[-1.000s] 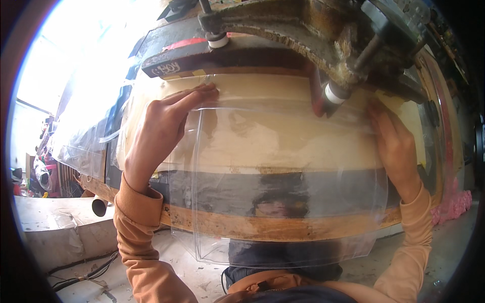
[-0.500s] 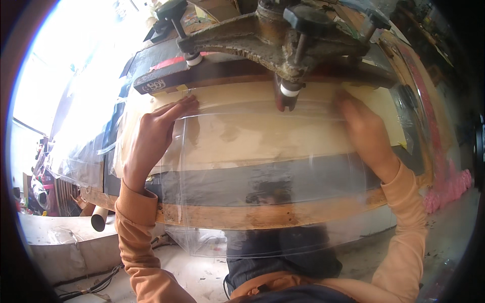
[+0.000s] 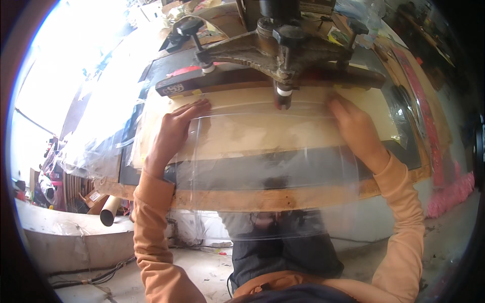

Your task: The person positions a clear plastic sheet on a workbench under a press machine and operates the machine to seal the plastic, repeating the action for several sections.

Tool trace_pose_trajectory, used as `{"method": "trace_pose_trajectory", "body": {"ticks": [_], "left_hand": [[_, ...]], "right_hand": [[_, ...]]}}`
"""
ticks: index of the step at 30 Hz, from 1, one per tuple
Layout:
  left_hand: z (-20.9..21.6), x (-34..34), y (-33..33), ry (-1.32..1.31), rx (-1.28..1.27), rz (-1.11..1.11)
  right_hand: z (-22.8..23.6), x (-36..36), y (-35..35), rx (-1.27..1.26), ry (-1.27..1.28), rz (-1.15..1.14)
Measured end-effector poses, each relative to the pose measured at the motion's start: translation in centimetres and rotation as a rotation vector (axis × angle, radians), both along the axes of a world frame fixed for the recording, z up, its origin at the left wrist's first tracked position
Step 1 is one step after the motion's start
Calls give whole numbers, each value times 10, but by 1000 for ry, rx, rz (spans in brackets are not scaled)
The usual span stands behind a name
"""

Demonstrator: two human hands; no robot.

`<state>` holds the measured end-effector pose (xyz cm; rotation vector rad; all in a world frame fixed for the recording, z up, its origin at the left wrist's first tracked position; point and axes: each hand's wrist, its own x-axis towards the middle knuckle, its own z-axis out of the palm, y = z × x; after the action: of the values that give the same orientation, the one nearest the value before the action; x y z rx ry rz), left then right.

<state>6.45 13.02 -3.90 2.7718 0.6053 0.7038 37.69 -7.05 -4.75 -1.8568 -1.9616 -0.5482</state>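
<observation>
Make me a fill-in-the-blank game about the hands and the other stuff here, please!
1. The left hand and the right hand come out of sleeves coloured ____.
2. The round tube is nearer the ____ hand.
3. The pink bundle is on the picture's ____ side.
4. Under the clear sheet, the table's brown front edge is made of ____.

Missing words: orange; left; right; wood.

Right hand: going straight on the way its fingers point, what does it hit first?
Probably the long dark bar: its near edge lies just past the fingertips of the right hand. Height and exact gap are hard to judge from this view.
</observation>
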Motion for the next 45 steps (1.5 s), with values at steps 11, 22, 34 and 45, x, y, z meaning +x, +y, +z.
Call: {"method": "trace_pose_trajectory", "body": {"ticks": [11,22,34,45], "left_hand": [[-9,-2,-2,-89,-20,42],[-13,1,-4,-158,-19,65],[-21,-18,-2,39,22,131],[-26,-15,-5,-126,107,164]], "right_hand": [[4,-4,-4,-53,-12,-69],[0,-2,-2,-73,-27,-103],[-7,-10,4,-60,-162,-219],[-14,-21,0,17,-67,-283]]}}
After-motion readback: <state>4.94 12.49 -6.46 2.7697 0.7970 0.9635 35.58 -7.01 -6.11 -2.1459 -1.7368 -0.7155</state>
